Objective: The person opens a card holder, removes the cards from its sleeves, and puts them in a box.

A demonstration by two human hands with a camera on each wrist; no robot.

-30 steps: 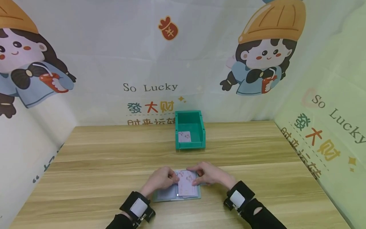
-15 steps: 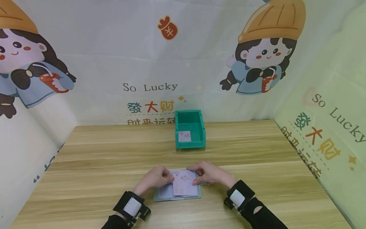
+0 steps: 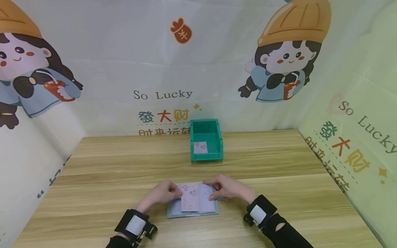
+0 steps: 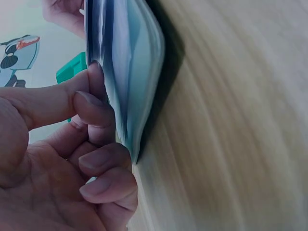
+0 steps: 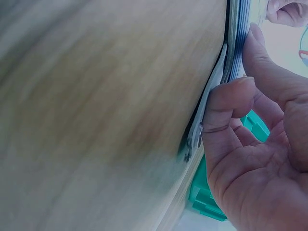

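Note:
A small card album [image 3: 207, 206] with a pale blue-green cover and sleeve pages lies open on the wooden table. My left hand [image 3: 162, 192] pinches the left edge of a pink printed card [image 3: 189, 200] between thumb and index finger, over the middle of the album. In the left wrist view its other fingers curl beside the album's cover [image 4: 147, 72]. My right hand [image 3: 229, 188] holds the album's right side, thumb on the page and index finger bent against the edge. From the right wrist view, the stacked page edges [image 5: 242, 43] show by the thumb.
Beyond the album stands a green plastic bin [image 3: 214, 148] with a similar pink card [image 3: 200, 147] on its floor. A printed cloth [image 3: 217, 79] hangs behind the table and along both sides.
My left hand has moved left, sliding the pink card from over the right page toward the album's middle and left page. The right hand has stayed in place.

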